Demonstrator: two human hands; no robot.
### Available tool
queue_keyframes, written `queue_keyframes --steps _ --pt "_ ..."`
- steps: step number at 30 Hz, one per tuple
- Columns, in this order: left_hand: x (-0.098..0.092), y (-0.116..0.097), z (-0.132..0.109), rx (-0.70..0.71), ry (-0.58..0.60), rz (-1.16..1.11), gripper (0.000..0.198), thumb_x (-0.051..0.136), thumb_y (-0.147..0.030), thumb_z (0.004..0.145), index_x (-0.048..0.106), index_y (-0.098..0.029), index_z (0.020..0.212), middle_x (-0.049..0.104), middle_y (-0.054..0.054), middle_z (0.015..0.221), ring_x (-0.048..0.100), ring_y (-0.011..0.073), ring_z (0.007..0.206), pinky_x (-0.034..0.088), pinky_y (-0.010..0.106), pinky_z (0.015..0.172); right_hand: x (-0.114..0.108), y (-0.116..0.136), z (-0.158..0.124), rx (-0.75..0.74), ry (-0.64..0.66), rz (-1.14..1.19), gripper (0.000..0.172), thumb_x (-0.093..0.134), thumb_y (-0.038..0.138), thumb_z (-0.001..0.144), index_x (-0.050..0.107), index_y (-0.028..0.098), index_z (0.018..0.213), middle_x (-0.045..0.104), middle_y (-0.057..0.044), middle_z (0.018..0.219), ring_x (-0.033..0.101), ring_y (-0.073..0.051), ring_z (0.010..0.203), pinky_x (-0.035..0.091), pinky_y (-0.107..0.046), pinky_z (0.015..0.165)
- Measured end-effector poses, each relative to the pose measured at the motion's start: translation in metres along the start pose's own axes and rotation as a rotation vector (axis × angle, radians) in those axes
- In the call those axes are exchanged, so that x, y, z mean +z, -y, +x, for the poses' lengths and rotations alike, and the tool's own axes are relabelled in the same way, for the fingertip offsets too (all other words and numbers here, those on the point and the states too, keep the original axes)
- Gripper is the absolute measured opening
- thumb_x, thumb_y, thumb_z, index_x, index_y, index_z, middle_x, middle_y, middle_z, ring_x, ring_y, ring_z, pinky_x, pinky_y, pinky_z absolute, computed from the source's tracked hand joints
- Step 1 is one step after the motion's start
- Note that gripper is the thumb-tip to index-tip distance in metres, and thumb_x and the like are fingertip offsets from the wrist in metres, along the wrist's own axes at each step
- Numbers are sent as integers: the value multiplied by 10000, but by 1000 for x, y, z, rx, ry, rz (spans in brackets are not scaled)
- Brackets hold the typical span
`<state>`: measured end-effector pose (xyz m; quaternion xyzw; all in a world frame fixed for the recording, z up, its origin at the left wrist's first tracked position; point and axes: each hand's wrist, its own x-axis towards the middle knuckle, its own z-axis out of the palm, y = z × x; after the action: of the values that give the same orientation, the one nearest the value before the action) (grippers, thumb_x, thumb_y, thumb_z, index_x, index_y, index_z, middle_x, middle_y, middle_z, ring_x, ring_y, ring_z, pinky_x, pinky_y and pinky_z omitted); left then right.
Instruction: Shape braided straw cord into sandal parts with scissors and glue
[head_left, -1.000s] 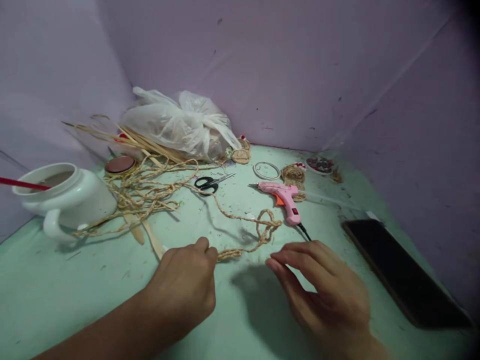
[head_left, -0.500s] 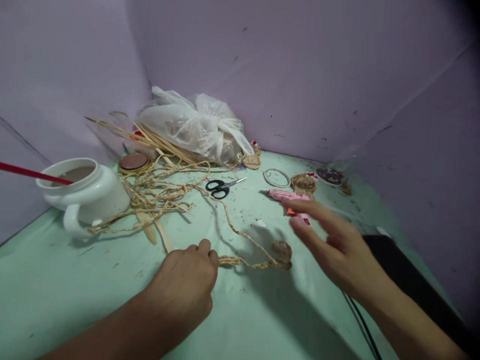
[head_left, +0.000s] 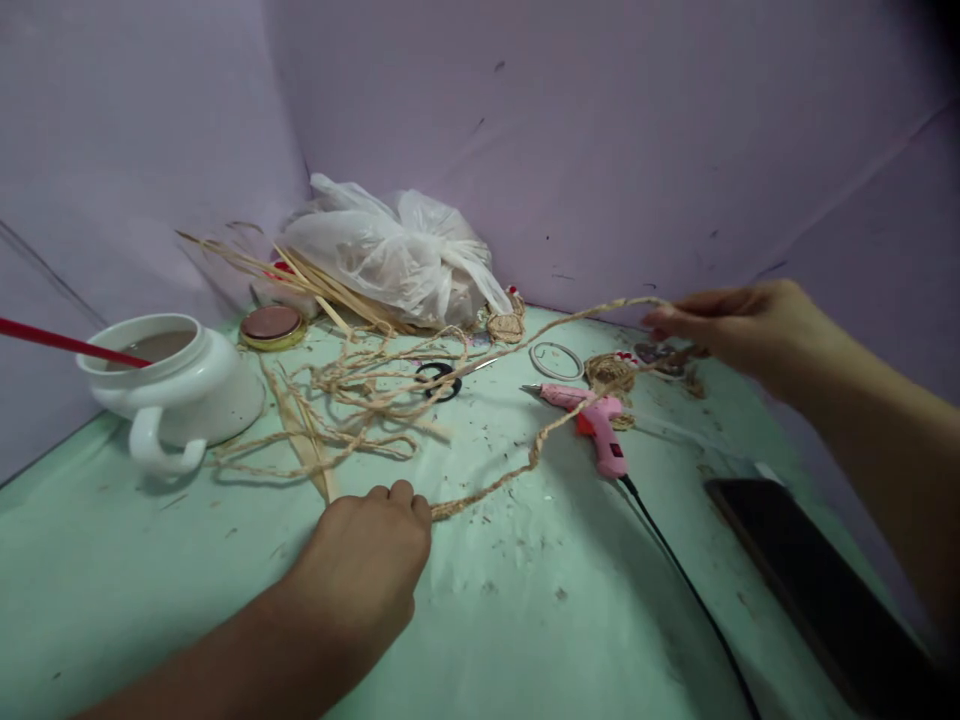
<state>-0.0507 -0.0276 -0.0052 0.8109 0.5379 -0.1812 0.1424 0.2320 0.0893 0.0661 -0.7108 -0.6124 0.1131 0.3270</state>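
Note:
My left hand (head_left: 371,555) is closed low over the green tabletop, gripping one part of a braided straw cord (head_left: 491,487). From there the cord rises rightward to my right hand (head_left: 739,325), whose fingers are pinched on it above the table. A second stretch runs from my right hand back to a loose tangle of the same cord at the left. Under the raised strands lie black-handled scissors (head_left: 441,380) and a pink glue gun (head_left: 589,412). The cord hides part of the scissors.
A white pot (head_left: 176,390) holding liquid and a red stick stands left. Behind are a jar lid (head_left: 271,325), straw strips (head_left: 330,285) and a white plastic bag (head_left: 397,250). A white ring (head_left: 556,361) lies near the wall; a dark flat device (head_left: 810,580) is at right.
My right hand has taken hold of the cord and moved up and right, drawing it out. The tangle has shifted, with strands now across the scissors. My left hand has barely moved.

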Motion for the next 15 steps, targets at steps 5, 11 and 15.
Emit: queue_keyframes --steps 5,11,15 --pt "1 -3 -1 20 -28 2 393 422 -33 611 603 -125 947 597 119 846 593 270 773 477 391 628 19 6 31 65 -36 -113 495 472 391 809 591 -2 1086 667 -182 896 656 -209 740 455 -336 588" --pt "11 -2 2 143 -174 -46 331 406 -49 672 573 -140 943 582 108 833 571 264 750 461 376 589 55 34 -60 -323 -39 -114 390 614 134 714 578 86 1100 565 -162 1123 612 -253 930 465 -366 734" --pt "16 -2 6 265 -215 -65 268 415 -74 710 567 -162 913 575 89 832 551 246 760 454 355 598 72 25 -145 -597 193 167 262 563 74 756 584 199 986 621 -69 953 590 -191 896 492 -333 759"
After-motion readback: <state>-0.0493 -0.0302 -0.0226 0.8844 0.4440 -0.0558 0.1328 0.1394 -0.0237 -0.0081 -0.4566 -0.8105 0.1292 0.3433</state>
